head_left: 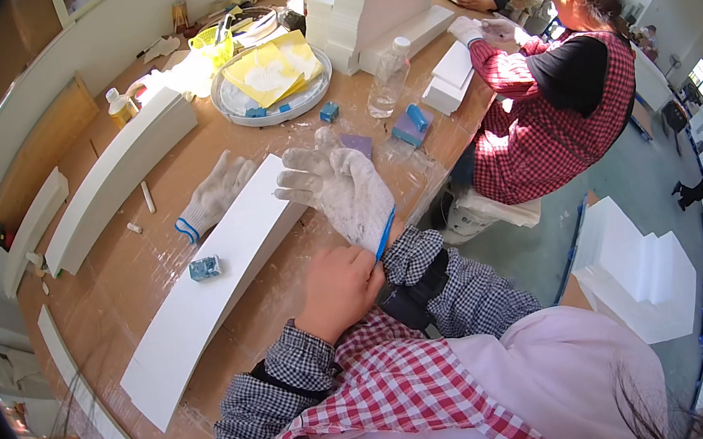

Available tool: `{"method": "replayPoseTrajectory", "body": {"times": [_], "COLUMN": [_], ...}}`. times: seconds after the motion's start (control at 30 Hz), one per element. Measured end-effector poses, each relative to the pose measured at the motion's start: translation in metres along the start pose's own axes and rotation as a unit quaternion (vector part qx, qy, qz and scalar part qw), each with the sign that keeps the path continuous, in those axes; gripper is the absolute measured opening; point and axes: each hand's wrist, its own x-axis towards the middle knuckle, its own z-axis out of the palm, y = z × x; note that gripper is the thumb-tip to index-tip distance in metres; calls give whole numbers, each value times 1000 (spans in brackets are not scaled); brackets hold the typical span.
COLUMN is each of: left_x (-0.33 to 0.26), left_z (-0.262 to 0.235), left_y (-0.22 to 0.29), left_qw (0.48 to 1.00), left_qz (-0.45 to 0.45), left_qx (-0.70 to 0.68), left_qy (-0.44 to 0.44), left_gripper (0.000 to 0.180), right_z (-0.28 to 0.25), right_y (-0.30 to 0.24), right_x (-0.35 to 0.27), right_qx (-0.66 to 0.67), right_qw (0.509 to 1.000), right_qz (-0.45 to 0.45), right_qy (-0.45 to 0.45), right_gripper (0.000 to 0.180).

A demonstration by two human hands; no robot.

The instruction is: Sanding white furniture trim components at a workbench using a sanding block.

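My right hand point(340, 192) wears a white knitted work glove, its palm showing and its fingers spread. My bare left hand point(337, 288) pinches the blue-edged cuff point(387, 232) of that glove at the right wrist. Behind them lies a long, slightly curved white board point(201, 312), flat on the table. A small blue-grey block point(205, 268), perhaps for sanding, rests on the board. The other white glove point(220, 190), also with a blue edge, lies loose beyond the board.
The brown table point(110, 322) also bears stacked white curved pieces point(120, 178), a narrow white strip point(90, 399), a round tray point(321, 86) with yellow sanding sheets, and a clear bottle point(389, 80). A co-worker point(569, 84) sits at the right. White boards point(636, 275) are stacked behind me.
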Motion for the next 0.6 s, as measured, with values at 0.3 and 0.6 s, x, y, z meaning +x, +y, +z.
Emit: {"method": "replayPoseTrajectory", "body": {"times": [0.3, 0.6], "left_x": [1, -1], "left_z": [-1, 0], "left_y": [-11, -15], "left_qw": [998, 985], "left_qz": [-44, -84], "left_qx": [-32, -144], "left_qy": [-23, -42], "left_gripper": [13, 20], "right_z": [2, 15], "right_y": [-3, 11], "right_x": [6, 22], "right_qx": [88, 145], "right_qw": [987, 987], "right_qz": [-45, 49], "right_qy": [129, 44], "right_gripper": [43, 60]}}
